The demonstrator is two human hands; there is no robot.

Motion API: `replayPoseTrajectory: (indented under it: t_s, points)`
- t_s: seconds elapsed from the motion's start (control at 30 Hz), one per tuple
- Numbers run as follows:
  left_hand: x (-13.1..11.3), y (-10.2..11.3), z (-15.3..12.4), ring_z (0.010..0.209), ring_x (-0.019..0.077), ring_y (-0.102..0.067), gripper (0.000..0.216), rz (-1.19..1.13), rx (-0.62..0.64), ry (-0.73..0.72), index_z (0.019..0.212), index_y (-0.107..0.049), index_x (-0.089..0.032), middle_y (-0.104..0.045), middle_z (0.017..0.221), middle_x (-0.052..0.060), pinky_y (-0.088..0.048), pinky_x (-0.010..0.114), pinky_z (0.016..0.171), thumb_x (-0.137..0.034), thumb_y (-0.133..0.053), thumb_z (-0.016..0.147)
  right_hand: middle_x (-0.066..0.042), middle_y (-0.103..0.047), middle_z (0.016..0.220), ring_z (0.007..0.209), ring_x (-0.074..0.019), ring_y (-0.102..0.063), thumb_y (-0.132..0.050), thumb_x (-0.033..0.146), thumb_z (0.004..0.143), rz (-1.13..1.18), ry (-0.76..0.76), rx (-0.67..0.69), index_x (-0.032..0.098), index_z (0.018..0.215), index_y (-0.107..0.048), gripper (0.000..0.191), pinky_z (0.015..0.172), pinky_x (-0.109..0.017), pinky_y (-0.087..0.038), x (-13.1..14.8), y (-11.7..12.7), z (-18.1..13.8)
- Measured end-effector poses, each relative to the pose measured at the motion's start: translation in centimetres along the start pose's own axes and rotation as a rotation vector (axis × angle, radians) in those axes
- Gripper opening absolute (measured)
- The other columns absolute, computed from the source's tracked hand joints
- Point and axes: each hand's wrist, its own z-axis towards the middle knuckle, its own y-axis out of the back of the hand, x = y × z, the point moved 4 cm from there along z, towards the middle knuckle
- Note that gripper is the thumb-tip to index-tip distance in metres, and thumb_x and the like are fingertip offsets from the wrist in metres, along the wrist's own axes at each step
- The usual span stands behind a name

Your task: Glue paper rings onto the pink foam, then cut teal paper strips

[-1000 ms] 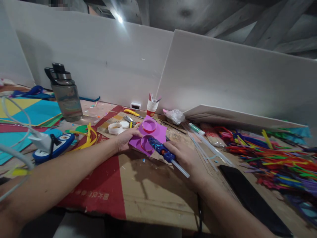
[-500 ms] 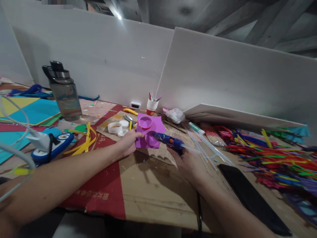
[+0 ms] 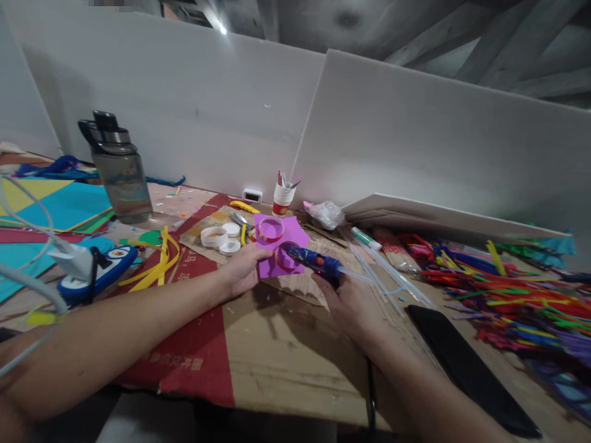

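Observation:
My right hand (image 3: 347, 295) is wrapped round a blue hot glue gun (image 3: 323, 263) with a clear glue stick (image 3: 355, 273) poking out of its back. The gun's nozzle reaches to the lower of two rings on a purple sheet (image 3: 292, 231). That lower ring (image 3: 281, 261) is partly covered by the nozzle; the upper ring (image 3: 271, 228) has a pinkish-red rim. My left hand (image 3: 244, 269) pinches the left edge of the purple sheet, thumb towards the lower ring, and holds the sheet above the cardboard.
White round lids (image 3: 229, 247) lie left of the sheet, by scissors (image 3: 241, 220) and yellow strips (image 3: 164, 261). A paper cup (image 3: 282, 200) of pens stands behind. To the right are glue sticks (image 3: 406, 280), a black phone (image 3: 471, 369) and pipe cleaners (image 3: 521, 295). A water bottle (image 3: 122, 175) stands left.
The purple sheet has shifted and turned slightly, with my left hand moving a little right along with it. The glue gun stays nearly in place over the lower ring.

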Motion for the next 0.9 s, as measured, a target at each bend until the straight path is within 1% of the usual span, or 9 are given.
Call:
replayPoseTrajectory:
  t_s: [0.1,0.23,0.37,0.47,0.63,0.7,0.8,0.83,0.9]
  points:
    - [0.05,0.07,0.02,0.080,0.0196,-0.070,0.028,-0.007,-0.002,0.003,0.102,-0.066,-0.005,-0.071,0.096,0.015,-0.056,0.034,0.081,-0.001,-0.056,0.076,-0.008,-0.068,0.078,0.070,-0.0249,-0.065,-0.048,0.034,0.088,0.002,-0.019,-0.006,0.021,0.099,-0.064,0.024,0.059,-0.034,-0.048,-0.12,-0.04,-0.05]
    - [0.23,0.13,-0.01,0.076,0.0181,-0.070,0.028,-0.026,-0.018,0.017,0.101,-0.066,-0.006,-0.072,0.094,0.015,-0.057,0.032,0.078,0.000,-0.056,0.075,-0.010,-0.069,0.082,0.078,-0.0274,-0.066,-0.048,0.035,0.088,-0.018,-0.022,-0.003,0.021,0.097,-0.065,0.024,0.060,-0.035,-0.049,-0.29,-0.20,-0.06]
    - [0.32,-0.12,-0.18,0.072,0.0171,-0.069,0.027,-0.032,-0.035,0.025,0.097,-0.067,-0.007,-0.072,0.090,0.013,-0.058,0.031,0.075,0.001,-0.056,0.074,-0.008,-0.068,0.074,0.078,-0.0270,-0.066,-0.048,0.033,0.089,-0.010,0.009,-0.015,0.023,0.095,-0.066,0.022,0.062,-0.035,-0.050,-0.17,-0.12,0.05]
    - [0.24,-0.30,-0.24,0.072,0.0170,-0.069,0.029,-0.029,-0.043,0.014,0.098,-0.066,-0.008,-0.072,0.091,0.013,-0.058,0.030,0.074,0.002,-0.057,0.073,-0.007,-0.067,0.070,0.076,-0.0274,-0.066,-0.048,0.033,0.089,-0.028,0.012,-0.040,0.023,0.095,-0.066,0.022,0.060,-0.035,-0.049,-0.16,0.06,0.10]
    - [0.14,-0.11,-0.15,0.077,0.0165,-0.069,0.032,-0.024,-0.045,-0.035,0.103,-0.065,-0.009,-0.071,0.096,0.012,-0.058,0.030,0.076,0.002,-0.058,0.073,-0.010,-0.069,0.079,0.072,-0.0267,-0.065,-0.047,0.034,0.089,-0.086,-0.056,-0.014,0.021,0.091,-0.065,0.022,0.057,-0.034,-0.047,-0.61,-0.06,0.02]
    - [0.17,0.11,-0.07,0.079,0.0168,-0.069,0.033,-0.009,-0.049,-0.055,0.104,-0.065,-0.009,-0.071,0.097,0.012,-0.057,0.031,0.077,0.001,-0.059,0.073,-0.010,-0.069,0.081,0.071,-0.0264,-0.065,-0.047,0.033,0.089,-0.105,-0.051,-0.016,0.020,0.095,-0.065,0.022,0.056,-0.034,-0.046,-0.63,-0.07,-0.03]
    - [0.26,0.33,0.05,0.082,0.0184,-0.069,0.033,0.011,-0.038,-0.070,0.105,-0.065,-0.009,-0.071,0.098,0.012,-0.057,0.033,0.080,0.000,-0.060,0.074,-0.008,-0.068,0.078,0.066,-0.0248,-0.065,-0.049,0.033,0.089,-0.121,-0.034,-0.046,0.020,0.106,-0.062,0.025,0.053,-0.033,-0.045,-0.53,0.07,-0.04]
    - [0.30,0.37,0.07,0.082,0.0186,-0.069,0.032,0.011,-0.035,-0.068,0.105,-0.065,-0.009,-0.071,0.098,0.012,-0.056,0.033,0.081,-0.001,-0.060,0.074,-0.007,-0.068,0.077,0.064,-0.0242,-0.064,-0.049,0.033,0.089,-0.125,-0.023,-0.060,0.021,0.107,-0.062,0.025,0.052,-0.032,-0.045,-0.45,0.15,-0.02]
    - [0.33,0.36,0.04,0.081,0.0184,-0.069,0.031,0.012,-0.040,-0.061,0.103,-0.066,-0.009,-0.071,0.096,0.012,-0.056,0.033,0.080,-0.002,-0.060,0.074,-0.007,-0.068,0.075,0.063,-0.0234,-0.064,-0.050,0.032,0.088,-0.126,0.007,-0.082,0.021,0.103,-0.063,0.022,0.051,-0.031,-0.045,-0.24,0.26,0.02]
